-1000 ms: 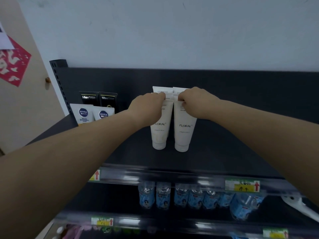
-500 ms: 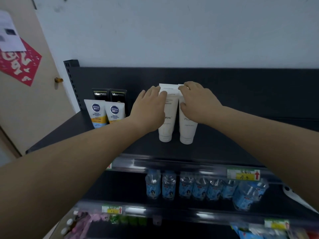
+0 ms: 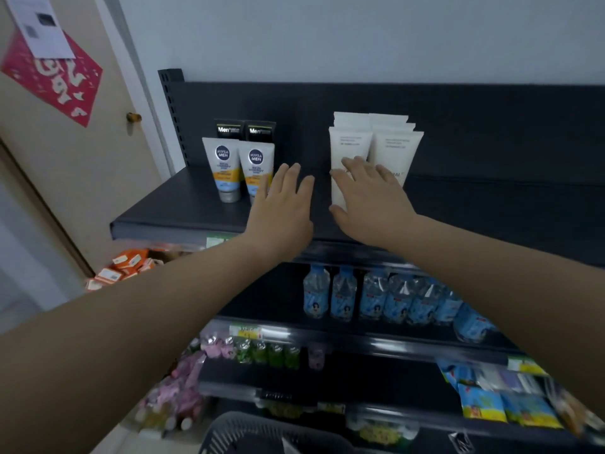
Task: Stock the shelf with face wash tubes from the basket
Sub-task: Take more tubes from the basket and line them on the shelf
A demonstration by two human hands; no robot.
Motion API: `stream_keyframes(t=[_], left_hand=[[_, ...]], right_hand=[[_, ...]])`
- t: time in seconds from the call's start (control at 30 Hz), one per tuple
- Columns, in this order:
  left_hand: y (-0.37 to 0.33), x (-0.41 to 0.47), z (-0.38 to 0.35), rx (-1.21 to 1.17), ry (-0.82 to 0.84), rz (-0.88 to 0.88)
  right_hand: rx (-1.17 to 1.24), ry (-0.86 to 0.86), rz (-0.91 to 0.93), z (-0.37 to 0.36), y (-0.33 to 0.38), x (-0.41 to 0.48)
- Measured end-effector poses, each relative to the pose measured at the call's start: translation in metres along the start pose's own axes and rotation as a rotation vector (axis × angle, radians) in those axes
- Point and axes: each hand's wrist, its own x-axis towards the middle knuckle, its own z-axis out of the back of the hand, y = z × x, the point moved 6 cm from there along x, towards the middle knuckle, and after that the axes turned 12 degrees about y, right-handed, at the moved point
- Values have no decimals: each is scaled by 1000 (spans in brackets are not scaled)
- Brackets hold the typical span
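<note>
1. While both hands reach toward the dark grey metal top shelf (image 3: 163,214), the white soft-plastic face wash tubes (image 3: 397,149) stand cap-down on it. They form two rows side by side, several deep, with their backs toward the dark rear panel.
2. The right hand (image 3: 370,198) is spread in front of the lower half of the front tube in the left row of the white tubes. Its fingers (image 3: 355,167) are straight and splayed, gripping nothing. I cannot tell whether the fingertips touch that tube.
3. The left hand (image 3: 281,211) hovers just left of the white tubes, above the shelf's front edge. Its fingers are straight and relaxed, it holds nothing, and it is apart from every tube.
4. Further left of the white tubes stand two white men's tubes with round blue logos, yellow and blue bands and grey caps (image 3: 226,168). Two black cartons (image 3: 244,129) stand right behind them.
5. Below the white tubes, on the next shelf down, stands a row of clear water bottles with blue labels (image 3: 376,299).
6. Far below the white tubes, at the bottom edge of the view, is the rim of a dark slotted plastic basket (image 3: 248,434). Its contents are too blurred to make out.
7. Well left of the white tubes is a beige door (image 3: 82,178) with a brass knob and a red paper cutout (image 3: 55,80).
</note>
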Motion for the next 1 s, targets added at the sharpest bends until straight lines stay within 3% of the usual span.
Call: stream_keyframes(t=[1.0], left_hand=[[27, -225, -270, -301, 327, 225]], right_hand=[[86, 454, 261, -275, 182, -101]])
